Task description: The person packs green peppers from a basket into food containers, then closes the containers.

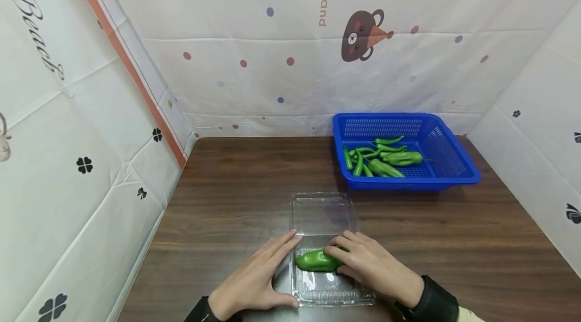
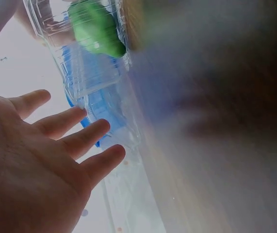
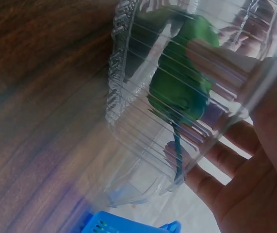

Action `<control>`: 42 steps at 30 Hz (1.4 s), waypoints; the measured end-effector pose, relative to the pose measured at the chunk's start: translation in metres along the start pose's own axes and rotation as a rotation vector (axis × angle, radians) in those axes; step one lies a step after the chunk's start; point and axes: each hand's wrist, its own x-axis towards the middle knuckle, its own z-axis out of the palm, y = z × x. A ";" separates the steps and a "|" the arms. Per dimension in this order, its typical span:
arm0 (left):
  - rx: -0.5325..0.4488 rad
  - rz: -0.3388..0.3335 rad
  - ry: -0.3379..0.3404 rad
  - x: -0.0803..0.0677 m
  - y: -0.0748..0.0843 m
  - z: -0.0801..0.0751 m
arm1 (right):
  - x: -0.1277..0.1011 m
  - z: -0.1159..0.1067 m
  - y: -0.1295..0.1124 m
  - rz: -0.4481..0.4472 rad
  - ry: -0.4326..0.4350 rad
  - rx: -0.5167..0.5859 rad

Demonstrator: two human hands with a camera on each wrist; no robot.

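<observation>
A clear plastic clamshell box (image 1: 327, 286) lies on the table with its lid (image 1: 322, 213) folded back, away from me. In its base is one large green pepper (image 1: 315, 261), lying sideways with its tip to the left. My right hand (image 1: 363, 261) reaches over the box's right side, thumb and fingers round the pepper's stem end. The right wrist view shows the pepper's thin stem (image 3: 178, 150) through the ribbed wall. My left hand (image 1: 260, 276) is at the box's left edge, fingers spread and fairly straight, thumb near the front corner; in the left wrist view its palm holds nothing.
A blue plastic basket (image 1: 454, 180) stands at the back right of the brown wooden table (image 1: 227, 185). Several green peppers (image 1: 401, 158), slim and thick, lie in it. Printed white sheets (image 1: 254, 85) hang behind the table and along both sides.
</observation>
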 end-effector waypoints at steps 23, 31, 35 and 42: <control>0.137 0.062 0.099 0.037 0.004 -0.018 | 0.009 -0.034 0.020 -0.088 0.203 0.032; 0.218 0.087 0.125 0.070 0.002 -0.028 | 0.021 -0.061 0.047 -0.057 0.230 0.020; 0.248 0.098 0.105 0.092 0.002 -0.031 | 0.021 -0.077 0.066 0.015 0.205 -0.014; 0.280 0.102 0.069 0.123 0.001 -0.031 | 0.020 -0.094 0.100 0.129 0.177 -0.042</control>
